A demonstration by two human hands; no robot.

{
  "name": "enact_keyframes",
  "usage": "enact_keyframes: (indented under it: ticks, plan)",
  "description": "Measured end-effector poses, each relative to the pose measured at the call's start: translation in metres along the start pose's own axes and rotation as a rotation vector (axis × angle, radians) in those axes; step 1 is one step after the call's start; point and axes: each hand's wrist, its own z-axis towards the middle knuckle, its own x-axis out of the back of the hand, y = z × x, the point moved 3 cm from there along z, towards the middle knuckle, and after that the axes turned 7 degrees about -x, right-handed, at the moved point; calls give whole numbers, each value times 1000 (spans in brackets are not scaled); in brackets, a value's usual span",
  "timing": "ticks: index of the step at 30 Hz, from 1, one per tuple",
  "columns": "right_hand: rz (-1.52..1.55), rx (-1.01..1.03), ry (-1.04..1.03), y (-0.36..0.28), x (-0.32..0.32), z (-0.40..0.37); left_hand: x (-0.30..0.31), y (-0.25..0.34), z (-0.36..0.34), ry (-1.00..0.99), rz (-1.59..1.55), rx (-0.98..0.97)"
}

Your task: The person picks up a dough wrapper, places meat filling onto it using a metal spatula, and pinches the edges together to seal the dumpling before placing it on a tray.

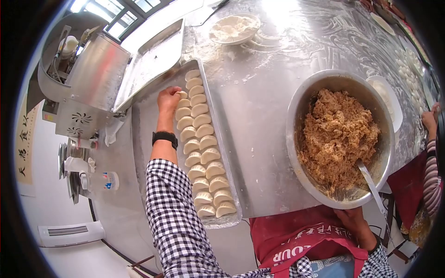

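Note:
My left hand [168,99], with a black watch on its wrist, reaches over the metal tray [234,178]. Its fingers are closed on a pale crescent dumpling [182,95] at the far end of the left row. Several more dumplings [202,120] lie in two long rows along the tray's right side. Close to my body, my right hand [356,221] is just below the near rim of a large steel bowl [293,139]; its fingers are mostly hidden. Brown minced filling [340,139] is heaped in the bowl, with a metal spoon handle [371,183] leaning out over the rim.
A bowl of flour [234,28] stands at the back of the floured steel table [264,92]. Another tray [155,58] lies behind the dumpling tray, beside a metal machine [95,74]. At the right, another person's hand [430,121] is near small dough pieces [410,78].

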Motion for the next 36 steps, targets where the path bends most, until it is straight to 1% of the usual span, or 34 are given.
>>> enact_keyframes:
  ticks: [2,3,5,7,9,10,11,12,13,14,15,16,17,18,19,20,21,22,23,24,26,28,30,32,33,34,35,36]
  plan:
    - [61,-50,13,-1,1,0,-2,-13,5,-7,35,-36]
    - [61,-53,20,1,1,0,-4,-8,6,-14,71,-72]
    - [-2,-28,26,5,2,-1,-5,-2,3,-12,54,-60]
    - [34,-70,53,4,5,-2,-5,-4,-1,-9,40,-47]
    - [129,-133,76,-8,12,1,-6,-10,5,-44,231,-156]
    - [87,-54,58,-4,16,-1,-5,-8,3,-41,177,-131]
    - [36,-23,61,2,18,-5,-3,-7,-1,-51,113,-112]
    - [-19,-5,68,7,23,-12,-3,-13,1,-57,112,-68]
    - [185,-117,14,9,30,-17,-3,-22,2,-66,55,-17]
    - [398,-216,-27,11,36,-20,1,-20,1,-67,65,11]
    - [515,-219,16,22,45,-27,6,-18,0,-101,75,30]
    - [491,-129,14,17,59,-24,12,-21,-1,-97,61,34]
    - [568,-69,-3,23,65,-27,18,-17,-8,-95,22,93]
    - [641,4,-26,31,71,-29,26,-28,-12,-66,-61,140]
    - [636,-27,-88,33,84,-32,34,-40,-18,-30,-142,192]
    - [637,-55,-156,32,96,-36,43,-32,-28,-47,-207,281]
    - [830,-69,-166,27,106,-39,53,-23,-38,-60,-273,370]
    - [827,-62,-145,27,115,-38,61,-22,-48,-49,-355,359]
    - [836,13,-102,26,128,-36,68,-22,-57,-41,-437,347]
    - [841,88,-59,25,142,-33,76,-9,-70,-38,-524,323]
    - [675,-28,176,25,170,-18,88,33,-101,-36,-692,304]
    - [555,-107,353,26,193,12,98,77,-135,-33,-834,285]
    - [521,-92,435,41,213,52,107,107,-165,-33,-898,244]
    - [271,15,552,59,233,98,114,128,-195,-75,-1005,234]
    - [136,5,583,63,243,116,115,158,-215,-70,-1003,226]
    - [2,-5,612,65,250,134,114,195,-237,-74,-1066,226]
    - [4,2,614,72,254,151,111,219,-256,-78,-1130,227]
    - [-103,-35,640,79,256,169,111,223,-271,-127,-1170,207]
